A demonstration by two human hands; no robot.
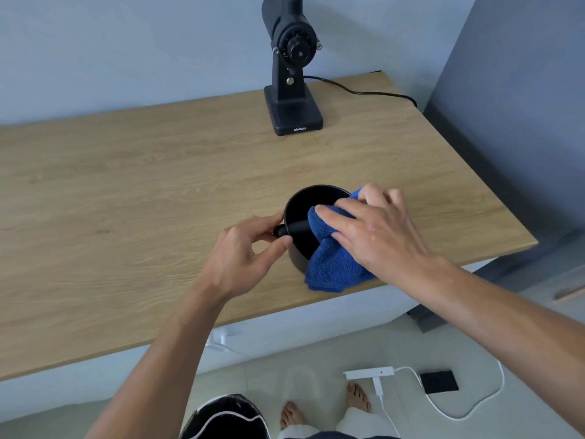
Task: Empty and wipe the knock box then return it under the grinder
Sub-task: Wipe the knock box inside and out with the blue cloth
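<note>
1. Head view looks down on the wooden counter (142, 191), which fills most of the picture.
2. At the back of it, near the wall, the black grinder (292, 74) stands upright on its square base, its black cord (357, 92) trailing off to the right corner.
3. The knock box (304, 205), a round black tub, sits upright on the counter close to the front edge, well apart from the grinder and on my side of it.
4. A blue cloth (332, 267) is draped over the box's right and near rim, part tucked inside, the rest hanging down the outer wall to the counter.
5. My right grip (370, 226) lies on top of the cloth at the rim, fingers spread and nearly straight, pressing down rather than closing round it; my thumb is hidden.
6. My left grip (243, 251) is curled at the box's left wall, thumb and fingertips pinching the outer end of the knock bar (297, 228), which crosses the inside of the box and disappears under the cloth.
7. On the floor beneath, a white power strip (368, 373) lies beside a small flat black object (439, 381).
</note>
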